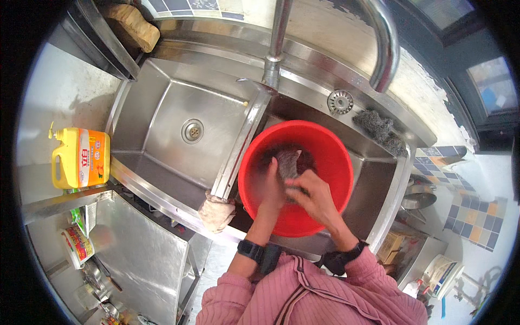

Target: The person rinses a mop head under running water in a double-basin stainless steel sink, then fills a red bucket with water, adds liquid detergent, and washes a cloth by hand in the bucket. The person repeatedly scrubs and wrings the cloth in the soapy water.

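A red plastic bucket (345, 162) stands in the right basin of a steel double sink. Both my hands are inside its rim, over something dark at the bottom. My left hand (275, 185), blurred, is against the left side of a grey, textured item (289, 161) with a pale tip; cloth or some other material, I cannot tell which. On the item's lower right edge are the bent fingers of my right hand (312, 193), closed in a pinch. The fingers partly hide the lower end of the item.
Left of the divider lies the other basin (215, 118). A crumpled rag (217, 213) hangs at the divider's front end. Above rises a steel faucet (276, 48). Behind the bucket are a drain strainer (340, 102) and steel wool (373, 122). A yellow pump jug (81, 158) stands left.
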A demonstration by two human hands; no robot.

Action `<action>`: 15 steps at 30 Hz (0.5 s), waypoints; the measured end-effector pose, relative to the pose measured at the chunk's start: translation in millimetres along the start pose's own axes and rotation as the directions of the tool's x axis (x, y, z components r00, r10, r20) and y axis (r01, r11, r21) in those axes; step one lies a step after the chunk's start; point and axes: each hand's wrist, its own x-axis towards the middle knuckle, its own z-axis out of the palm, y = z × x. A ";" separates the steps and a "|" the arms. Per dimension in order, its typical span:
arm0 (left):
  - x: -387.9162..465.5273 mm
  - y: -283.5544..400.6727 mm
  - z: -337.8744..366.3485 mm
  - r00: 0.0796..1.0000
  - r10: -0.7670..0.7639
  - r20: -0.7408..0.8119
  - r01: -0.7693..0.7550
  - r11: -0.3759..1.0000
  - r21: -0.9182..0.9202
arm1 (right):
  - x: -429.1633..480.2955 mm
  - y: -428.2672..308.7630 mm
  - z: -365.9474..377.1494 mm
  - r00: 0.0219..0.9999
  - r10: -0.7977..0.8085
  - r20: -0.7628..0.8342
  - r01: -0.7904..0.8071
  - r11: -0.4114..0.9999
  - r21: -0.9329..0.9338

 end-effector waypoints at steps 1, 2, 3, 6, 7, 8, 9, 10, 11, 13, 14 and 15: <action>5.6 -0.2 -3.7 0.988 0.067 0.137 -0.065 0.998 -0.019 | -11.6 -13.4 -2.9 0.999 -0.038 0.025 0.037 0.998 0.043; 9.8 1.1 -10.7 0.983 -0.079 0.166 0.102 0.986 -0.130 | -17.4 -21.0 -3.9 0.995 -0.087 0.052 0.082 0.993 0.089; 14.7 1.5 -18.2 0.946 -0.113 0.304 0.166 0.974 -0.156 | -18.3 -23.4 -2.0 0.995 -0.082 0.058 0.078 0.995 0.069; 26.2 -5.9 -38.4 0.805 -0.160 0.571 0.310 0.934 -0.176 | -7.0 -13.8 18.1 0.998 -0.056 0.018 0.056 0.998 0.031; 28.1 -12.4 -42.5 0.830 -0.156 0.535 0.289 0.942 -0.172 | -2.3 -8.4 26.4 0.992 -0.084 -0.098 0.086 0.996 0.013; 29.1 -16.2 -46.3 0.859 -0.144 0.491 0.255 0.953 -0.167 | 3.1 -2.7 34.7 0.980 -0.060 -0.188 0.060 0.998 -0.010; 29.9 -21.7 -47.0 0.925 -0.104 0.366 0.169 0.974 -0.149 | 9.1 3.2 42.2 0.961 -0.039 -0.274 0.031 0.999 -0.030; 28.7 -28.3 -45.9 0.970 -0.055 0.235 0.081 0.991 -0.104 | 16.5 10.7 47.7 0.933 -0.089 -0.350 0.061 0.994 -0.089; 28.0 -33.3 -42.2 0.993 0.000 0.116 0.005 0.999 -0.047 | 23.8 20.1 48.2 0.923 -0.093 -0.374 0.060 0.993 -0.101; 25.4 -37.6 -30.6 0.995 0.077 -0.061 -0.075 0.997 0.027 | 39.9 40.7 47.1 0.906 -0.116 -0.407 0.073 0.990 -0.120; 21.4 -37.1 -23.7 0.980 0.101 -0.174 -0.091 0.994 0.062 | 50.1 52.4 44.3 0.912 -0.098 -0.398 0.019 0.980 -0.197; 16.4 -37.0 -15.4 0.973 0.111 -0.200 -0.105 0.994 0.042 | 59.5 65.2 39.8 0.916 -0.093 -0.390 -0.018 0.963 -0.270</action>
